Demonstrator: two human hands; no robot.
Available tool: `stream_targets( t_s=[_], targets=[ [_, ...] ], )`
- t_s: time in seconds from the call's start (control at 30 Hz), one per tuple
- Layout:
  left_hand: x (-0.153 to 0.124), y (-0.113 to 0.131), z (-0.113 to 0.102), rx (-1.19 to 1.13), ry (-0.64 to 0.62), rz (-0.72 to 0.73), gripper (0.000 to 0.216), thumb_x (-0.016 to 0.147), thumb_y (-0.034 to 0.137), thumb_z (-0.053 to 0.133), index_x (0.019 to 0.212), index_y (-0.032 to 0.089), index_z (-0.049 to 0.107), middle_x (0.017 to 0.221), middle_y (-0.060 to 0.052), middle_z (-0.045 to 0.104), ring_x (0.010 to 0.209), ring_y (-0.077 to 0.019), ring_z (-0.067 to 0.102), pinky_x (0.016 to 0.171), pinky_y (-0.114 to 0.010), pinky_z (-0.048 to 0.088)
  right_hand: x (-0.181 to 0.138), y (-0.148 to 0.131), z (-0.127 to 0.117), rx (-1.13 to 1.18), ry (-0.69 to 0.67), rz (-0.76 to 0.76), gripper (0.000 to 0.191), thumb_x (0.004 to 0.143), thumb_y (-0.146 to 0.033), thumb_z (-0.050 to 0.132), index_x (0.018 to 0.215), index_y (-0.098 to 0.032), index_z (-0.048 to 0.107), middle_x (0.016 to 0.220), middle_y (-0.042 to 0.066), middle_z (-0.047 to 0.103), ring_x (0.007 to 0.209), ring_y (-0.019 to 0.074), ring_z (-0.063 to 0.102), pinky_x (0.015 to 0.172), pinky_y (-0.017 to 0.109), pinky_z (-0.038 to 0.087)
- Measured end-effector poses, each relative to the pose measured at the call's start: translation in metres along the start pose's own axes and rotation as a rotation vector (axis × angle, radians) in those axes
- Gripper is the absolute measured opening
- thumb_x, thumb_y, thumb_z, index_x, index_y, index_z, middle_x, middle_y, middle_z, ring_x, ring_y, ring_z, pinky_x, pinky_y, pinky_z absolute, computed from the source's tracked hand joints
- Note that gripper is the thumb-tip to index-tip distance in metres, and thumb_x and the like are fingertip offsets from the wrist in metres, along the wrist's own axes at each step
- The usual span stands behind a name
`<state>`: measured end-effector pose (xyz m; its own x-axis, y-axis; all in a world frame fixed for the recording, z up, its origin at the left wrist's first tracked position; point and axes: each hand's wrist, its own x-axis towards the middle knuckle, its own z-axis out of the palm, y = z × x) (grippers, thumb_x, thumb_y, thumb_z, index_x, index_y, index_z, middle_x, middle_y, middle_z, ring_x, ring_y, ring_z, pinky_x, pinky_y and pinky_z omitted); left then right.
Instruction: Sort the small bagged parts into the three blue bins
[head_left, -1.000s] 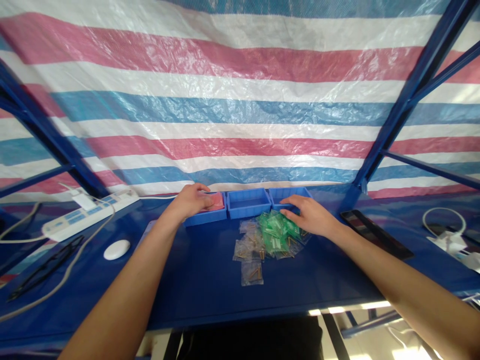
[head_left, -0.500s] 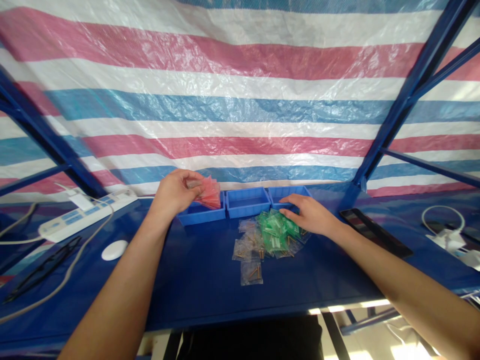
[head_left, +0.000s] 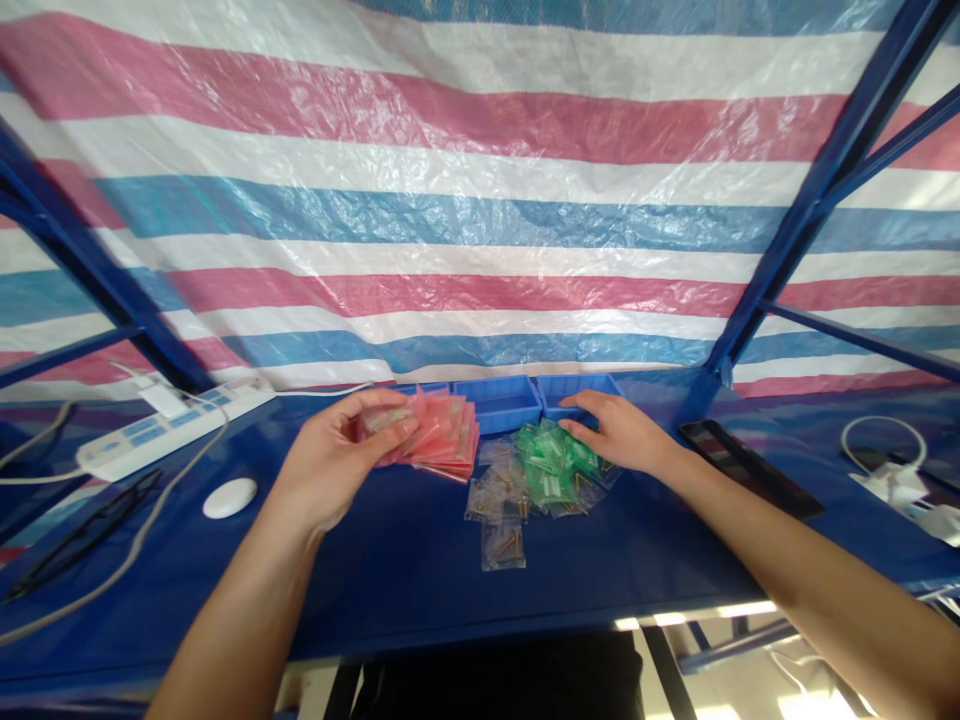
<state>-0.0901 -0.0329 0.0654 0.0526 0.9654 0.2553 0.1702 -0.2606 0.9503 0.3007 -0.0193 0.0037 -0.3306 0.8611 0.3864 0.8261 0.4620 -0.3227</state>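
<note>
My left hand [head_left: 346, 450] is closed around a fanned stack of pink plastic bags [head_left: 442, 436], thumb on top. The stack hides most of the left blue bin [head_left: 433, 390]. My right hand [head_left: 619, 428] hovers by the right blue bin [head_left: 577, 388], thumb and fingers apart, with nothing visible between them. Just beneath it lies a heap of green plastic bags [head_left: 553, 460]. Clear bags [head_left: 504, 545] holding brass-coloured screws lie beside and partly under the green ones. Between the two outer bins stands the middle blue bin [head_left: 499, 405].
A white power strip [head_left: 180, 428] with plugged cables lies at the left, near a white oval object [head_left: 229, 498] and black glasses [head_left: 82, 530]. To the right are a dark phone [head_left: 750, 465] and a white charger [head_left: 892, 485]. Blue frame posts [head_left: 810, 190] flank the striped sheet.
My left hand has come up out of the left bin and toward me, bringing the pink bags over the bin's front edge. My right hand has stayed in place.
</note>
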Motion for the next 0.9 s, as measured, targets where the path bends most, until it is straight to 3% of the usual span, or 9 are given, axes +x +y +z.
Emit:
stream_targets(
  t_s=[0.1,0.23,0.37,0.53,0.7,0.9],
  targets=[
    [-0.019,-0.030,-0.006,0.342,0.070,0.059,0.056,0.077,0.064,0.086,0.110,0.020,0.076,0.115,-0.010,0.076,0.108,-0.0295,0.071,0.104,-0.047,0.057,0.000,0.000,0.001,-0.006,0.005,-0.005,0.033,0.105,-0.042,0.059,0.131,-0.025,0.071,0.129,0.010,0.078,0.114,0.0316,0.076,0.101,0.045,0.060],
    [-0.034,-0.051,-0.010,0.657,-0.008,0.126,0.049,0.093,0.066,0.065,0.115,0.023,0.075,0.125,-0.011,0.070,0.121,-0.0313,0.066,0.116,-0.050,0.049,-0.001,0.001,0.002,-0.007,0.015,-0.017,0.032,0.105,-0.042,0.060,0.130,-0.026,0.072,0.128,0.010,0.078,0.113,0.0318,0.077,0.101,0.046,0.061],
    [-0.043,-0.051,-0.009,0.789,-0.067,0.172,0.047,0.103,0.060,0.051,0.126,0.024,0.070,0.132,-0.011,0.068,0.124,-0.0315,0.065,0.116,-0.049,0.048,-0.001,0.000,0.001,-0.011,0.004,-0.018,0.033,0.105,-0.042,0.059,0.130,-0.025,0.072,0.128,0.011,0.078,0.113,0.0320,0.077,0.102,0.047,0.060],
    [-0.056,-0.048,-0.006,0.919,-0.098,0.184,0.058,0.104,0.063,0.046,0.144,0.025,0.063,0.142,-0.011,0.064,0.132,-0.0341,0.062,0.120,-0.051,0.045,-0.001,0.000,0.001,-0.019,0.006,-0.018,0.034,0.105,-0.043,0.059,0.131,-0.025,0.071,0.130,0.010,0.077,0.116,0.0320,0.076,0.103,0.046,0.060],
    [-0.071,-0.048,0.009,1.083,-0.014,0.148,0.065,0.102,0.067,0.049,0.149,0.024,0.060,0.136,-0.014,0.065,0.123,-0.0377,0.066,0.113,-0.054,0.050,-0.001,0.000,0.002,-0.014,0.005,-0.011,0.034,0.105,-0.042,0.059,0.131,-0.025,0.071,0.130,0.011,0.078,0.115,0.0321,0.077,0.102,0.047,0.060],
    [-0.070,-0.031,0.020,1.046,-0.049,0.162,0.069,0.102,0.070,0.046,0.155,0.028,0.058,0.143,-0.013,0.063,0.129,-0.0392,0.064,0.117,-0.057,0.048,-0.001,-0.001,0.000,-0.018,0.009,-0.014,0.033,0.105,-0.042,0.059,0.131,-0.025,0.071,0.129,0.011,0.078,0.114,0.0326,0.076,0.103,0.047,0.060]
  ],
)
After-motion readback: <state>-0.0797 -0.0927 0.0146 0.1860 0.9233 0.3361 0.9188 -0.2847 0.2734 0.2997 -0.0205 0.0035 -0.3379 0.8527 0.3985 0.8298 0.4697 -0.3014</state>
